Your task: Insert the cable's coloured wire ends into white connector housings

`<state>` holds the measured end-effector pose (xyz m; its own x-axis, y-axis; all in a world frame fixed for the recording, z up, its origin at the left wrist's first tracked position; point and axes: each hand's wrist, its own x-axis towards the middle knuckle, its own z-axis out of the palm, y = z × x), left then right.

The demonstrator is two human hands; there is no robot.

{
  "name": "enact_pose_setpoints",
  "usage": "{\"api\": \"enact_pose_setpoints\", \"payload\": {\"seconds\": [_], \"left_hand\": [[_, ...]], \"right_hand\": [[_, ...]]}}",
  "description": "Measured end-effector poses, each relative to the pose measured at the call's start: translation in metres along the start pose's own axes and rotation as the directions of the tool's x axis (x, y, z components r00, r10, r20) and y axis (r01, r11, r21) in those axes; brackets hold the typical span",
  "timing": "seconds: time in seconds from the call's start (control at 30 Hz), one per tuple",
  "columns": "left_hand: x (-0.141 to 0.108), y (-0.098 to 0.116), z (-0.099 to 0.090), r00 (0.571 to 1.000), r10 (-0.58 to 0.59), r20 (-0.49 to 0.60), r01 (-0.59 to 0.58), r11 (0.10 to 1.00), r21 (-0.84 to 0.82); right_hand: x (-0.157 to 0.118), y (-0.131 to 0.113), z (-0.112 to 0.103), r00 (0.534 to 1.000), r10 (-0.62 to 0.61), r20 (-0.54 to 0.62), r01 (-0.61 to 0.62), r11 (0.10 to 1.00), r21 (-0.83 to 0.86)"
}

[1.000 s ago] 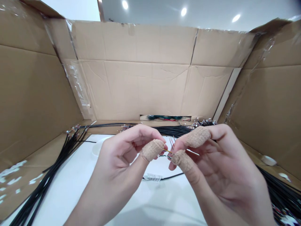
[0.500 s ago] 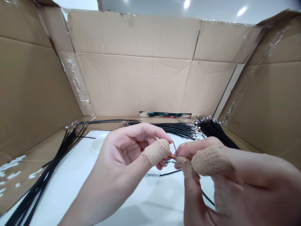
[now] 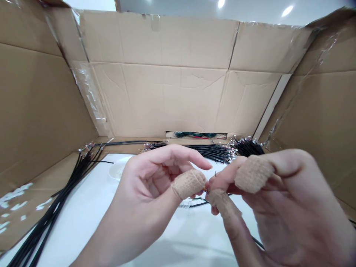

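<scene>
Thin coloured wires (image 3: 205,190) lie at the meeting point of the two hands, right of centre, above a pale surface. Around everything stands a cardboard enclosure (image 3: 161,96), its far wall and both side walls in view. Inside it is the white tabletop (image 3: 89,204). One bundle of black cables (image 3: 59,202) runs along the left side, and another bundle (image 3: 211,152) lies at the far edge, with bare wire ends showing.

The right hand (image 3: 269,200) has its thumb and index finger closed in a pinch on the wires. The left hand (image 3: 155,193) is loosely curled, its index fingertip lifted apart from the thumb; whether that thumb presses the wires against a finger behind it, I cannot tell. Smaller still are the tan wraps on both thumbs and the right index finger, then the white label (image 3: 185,203) on a black cable just beyond the hands.

For fine strands like these, a steady right pinch probably matters most, with the left fingertips separating one colour at a time. Light pressure should suit, since wrapped fingers likely feel less and a hard tug could bend the strands.
</scene>
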<state>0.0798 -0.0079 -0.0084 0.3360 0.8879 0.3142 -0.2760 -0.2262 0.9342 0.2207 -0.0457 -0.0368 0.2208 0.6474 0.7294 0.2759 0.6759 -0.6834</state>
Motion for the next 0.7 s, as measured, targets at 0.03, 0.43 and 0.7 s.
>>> {"api": "enact_pose_setpoints", "payload": {"seconds": [0.03, 0.43, 0.7], "left_hand": [[0.001, 0.000, 0.002, 1.000, 0.009, -0.018, -0.009, 1.000, -0.004], [0.003, -0.002, 0.005, 1.000, 0.005, 0.004, -0.005, 1.000, -0.001], [-0.002, -0.006, 0.006, 0.970, 0.233, -0.066, -0.218, 0.959, 0.179]], "right_hand": [[0.000, 0.000, 0.002, 1.000, -0.012, -0.021, 0.011, 1.000, -0.011], [0.009, -0.005, -0.011, 0.978, 0.081, 0.193, -0.090, 0.995, 0.038], [0.012, -0.006, -0.020, 0.943, 0.169, 0.286, -0.199, 0.977, 0.078]]}}
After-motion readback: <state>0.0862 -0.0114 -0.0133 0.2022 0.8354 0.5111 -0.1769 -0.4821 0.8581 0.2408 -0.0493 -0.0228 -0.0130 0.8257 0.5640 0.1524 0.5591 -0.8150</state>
